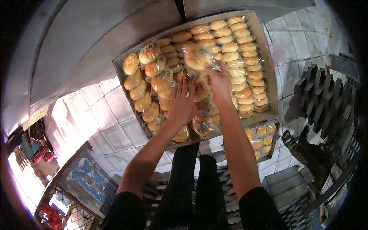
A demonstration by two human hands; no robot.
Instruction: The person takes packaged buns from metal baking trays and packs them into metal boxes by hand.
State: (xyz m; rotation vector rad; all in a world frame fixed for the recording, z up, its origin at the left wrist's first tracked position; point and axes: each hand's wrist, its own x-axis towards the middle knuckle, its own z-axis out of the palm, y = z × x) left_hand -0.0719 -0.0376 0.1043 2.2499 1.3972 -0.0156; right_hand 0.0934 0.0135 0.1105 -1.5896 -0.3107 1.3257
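A large shallow cardboard tray (273, 90) holds rows of buns in clear plastic wrappers. My right hand (220, 80) grips a wrapped bun (197, 58) by its edge, above the middle of the tray; both are smeared by motion. Lower and to the left, my left hand (183, 100) rests with fingers stretched out on several wrapped buns, a ring on one finger. Upright buns (230, 47) stand packed in tight columns on the right side. Toward the left, buns (150, 53) lie flatter and less evenly, some with printed wrappers.
A smaller tray of yellow-topped packaged items (267, 139) sits below the large tray's right corner. White tiles (117, 109) surround the trays. A worn blue-painted panel (87, 180) stands at lower left. Black metal latticework (326, 99) is at right, near another person's sandaled foot (286, 138).
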